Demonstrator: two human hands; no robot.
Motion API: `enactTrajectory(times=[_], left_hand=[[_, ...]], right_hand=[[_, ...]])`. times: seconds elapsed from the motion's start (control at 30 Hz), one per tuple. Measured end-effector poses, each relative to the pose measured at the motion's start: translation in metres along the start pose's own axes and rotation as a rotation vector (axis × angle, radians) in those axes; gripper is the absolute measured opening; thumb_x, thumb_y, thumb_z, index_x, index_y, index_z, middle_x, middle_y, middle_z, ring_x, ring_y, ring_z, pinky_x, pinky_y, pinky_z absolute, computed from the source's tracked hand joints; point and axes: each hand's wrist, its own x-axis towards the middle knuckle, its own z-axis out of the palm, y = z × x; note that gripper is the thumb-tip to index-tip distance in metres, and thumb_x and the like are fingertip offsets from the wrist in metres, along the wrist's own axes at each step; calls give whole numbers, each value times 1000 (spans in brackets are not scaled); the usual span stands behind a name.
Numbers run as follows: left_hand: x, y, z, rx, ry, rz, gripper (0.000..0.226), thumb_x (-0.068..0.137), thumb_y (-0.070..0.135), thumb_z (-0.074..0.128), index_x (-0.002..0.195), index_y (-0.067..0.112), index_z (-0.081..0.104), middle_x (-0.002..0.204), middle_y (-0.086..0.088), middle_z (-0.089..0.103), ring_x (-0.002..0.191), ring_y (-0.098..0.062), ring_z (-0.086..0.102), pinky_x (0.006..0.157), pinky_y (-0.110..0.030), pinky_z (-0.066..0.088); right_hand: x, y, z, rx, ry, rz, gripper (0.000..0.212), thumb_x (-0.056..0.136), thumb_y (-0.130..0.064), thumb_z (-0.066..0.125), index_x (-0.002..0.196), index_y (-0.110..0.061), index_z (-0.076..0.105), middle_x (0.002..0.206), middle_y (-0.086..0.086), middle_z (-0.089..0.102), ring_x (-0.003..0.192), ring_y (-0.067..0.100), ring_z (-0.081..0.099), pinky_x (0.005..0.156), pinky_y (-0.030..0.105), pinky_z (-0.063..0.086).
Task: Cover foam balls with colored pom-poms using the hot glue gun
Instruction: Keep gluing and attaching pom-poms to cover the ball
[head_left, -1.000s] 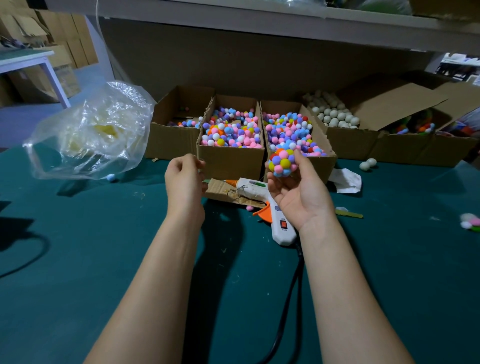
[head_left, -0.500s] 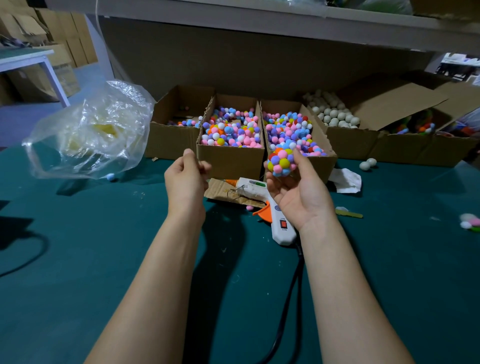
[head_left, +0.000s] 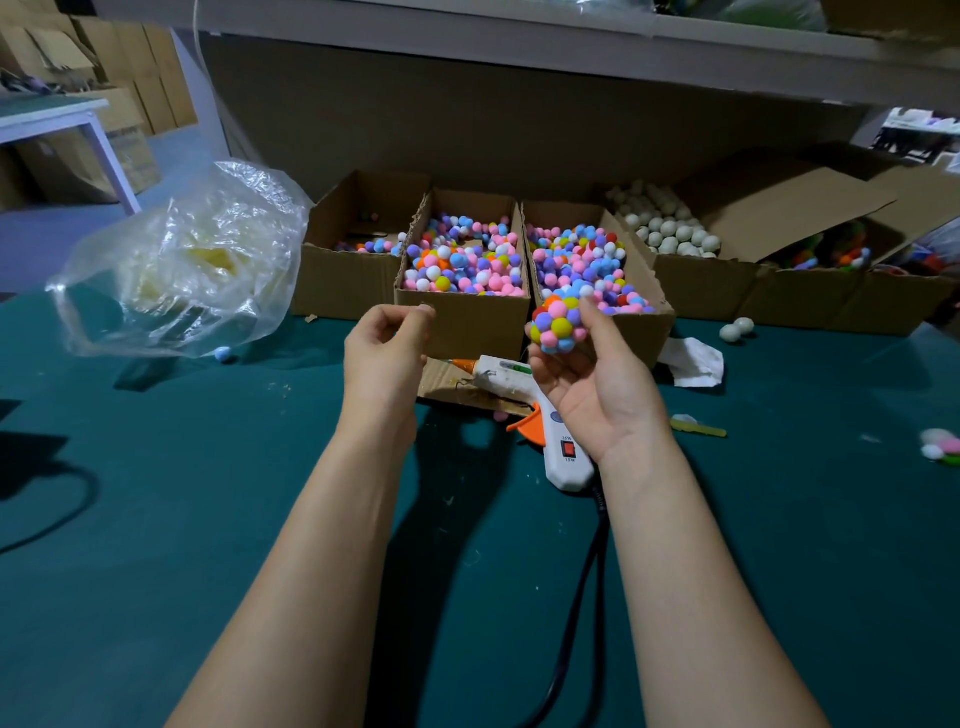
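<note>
Surface: green felt table (head_left: 156, 519) under a grey shelf, cardboard boxes ranged along its far edge.
Far left: crumpled clear plastic bag (head_left: 182, 260), one light-blue pom-pom (head_left: 223, 354) on the felt just beside it.
Boxes, left to right: nearly empty box (head_left: 353, 280); two boxes of mixed pom-poms (head_left: 462, 254) (head_left: 582, 260); box of bare white foam balls (head_left: 670, 228); a further open box (head_left: 831, 291) at right.
Left hand (head_left: 382, 353): raised before the second box, thumb and forefinger pinched together; anything held between them is too small to tell. It sits slightly higher than half a second earlier.
Glue gun (head_left: 519, 384): lying on a cardboard scrap (head_left: 441, 382), orange nozzle pointing left, cable running toward the viewer; unmoved.
Right hand (head_left: 597, 395): palm up, fingertips gripping the pom-pom-covered ball (head_left: 558, 325) above the gun, position unchanged.
Right of hands: crumpled white paper (head_left: 693, 361), two loose foam balls (head_left: 736, 329), a few pom-poms (head_left: 943, 448) at the edge.
</note>
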Motion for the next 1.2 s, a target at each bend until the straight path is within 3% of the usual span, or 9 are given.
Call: enactTrajectory(times=[0.23, 0.5, 0.77, 0.83, 0.9, 1.03, 1.1, 1.2], left_hand=[[1, 3, -2, -147, -83, -133, 23, 89, 12, 65, 67, 20, 62, 82, 7, 59, 76, -7, 46, 59, -21, 33], [2, 9, 2, -537, -69, -246, 25, 94, 0, 52, 73, 13, 49, 53, 7, 52, 44, -1, 40, 45, -14, 33], [5, 4, -1, -468, -28, -200, 28, 92, -4, 51, 71, 13, 45, 46, 8, 37, 38, -3, 29, 39, -16, 25], [4, 3, -1, -387, -17, -176, 13, 92, 0, 58, 88, 11, 52, 54, 6, 44, 41, -3, 35, 40, -16, 29], [3, 2, 1, -254, -6, -170, 19, 92, 9, 64, 108, 16, 56, 76, 2, 54, 54, -5, 44, 45, -16, 35], [-3, 1, 4, 42, -61, 26, 36, 94, 13, 61, 125, 30, 55, 126, 3, 54, 110, -11, 56, 71, -16, 45], [-9, 5, 9, 25, -129, 41, 35, 98, 25, 58, 133, 29, 54, 132, 5, 52, 116, -6, 54, 78, -17, 46], [-15, 9, 17, -256, -328, -217, 46, 99, 47, 46, 130, 15, 58, 121, -4, 68, 107, -16, 67, 85, -31, 56]], right_hand=[[0, -1, -1, -10, -16, -2, 30, 86, -39, 68, 101, -13, 67, 92, 11, 71, 63, 12, 69, 57, 24, 55], [-1, 0, -1, -21, -30, -3, 30, 85, -39, 68, 101, -14, 67, 95, 12, 71, 66, 13, 69, 57, 24, 55], [-1, 1, 0, -27, -37, -7, 32, 83, -39, 70, 102, -13, 67, 95, 12, 71, 65, 13, 70, 57, 24, 54], [-1, 1, 0, -33, -37, -6, 32, 84, -39, 69, 103, -13, 66, 97, 12, 71, 64, 12, 70, 56, 23, 54], [-2, 2, 0, -38, -35, -6, 30, 85, -38, 68, 102, -14, 66, 96, 12, 71, 65, 12, 70, 56, 23, 54], [-5, 1, 4, -163, -33, -134, 15, 88, -35, 66, 95, -21, 67, 86, -1, 72, 73, 10, 69, 59, 21, 54], [-9, 4, 10, -400, -39, -308, 12, 86, -34, 69, 96, -28, 64, 91, -9, 71, 85, 6, 69, 66, 19, 54], [-19, 18, 20, -775, -133, -585, 29, 82, -28, 75, 106, -29, 59, 108, -12, 63, 101, 4, 61, 81, 21, 54]])
